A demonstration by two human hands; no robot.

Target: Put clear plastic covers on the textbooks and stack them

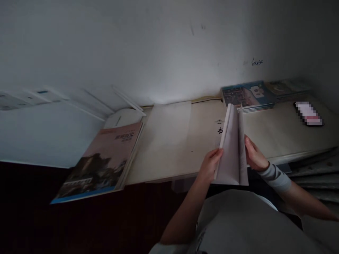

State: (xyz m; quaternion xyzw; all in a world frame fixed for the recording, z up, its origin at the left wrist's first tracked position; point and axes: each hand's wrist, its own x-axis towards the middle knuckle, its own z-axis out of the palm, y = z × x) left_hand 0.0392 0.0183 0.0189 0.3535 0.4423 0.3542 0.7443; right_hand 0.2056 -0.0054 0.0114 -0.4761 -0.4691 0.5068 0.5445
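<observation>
A thin paperback book (230,148) stands partly open above the table's front edge, its pages fanned apart. My left hand (212,162) pinches its left edge, thumb on the near side. Along its right side, my right hand (255,155) holds the other cover, with its fingertips partly hidden behind the pages. A grey band wraps my right wrist. Beneath and behind the book lies a large pale sheet or folder (169,141) with dark printed characters, some of them covered by the book.
At the table's left end, a stack of textbooks (103,158) with a pinkish cover overhangs the front edge. A stack of blue-covered books (246,95) sits against the wall. Farther right lies a phone (308,113) with a blurred screen. Folded patterned fabric (317,176) is below the table's right side.
</observation>
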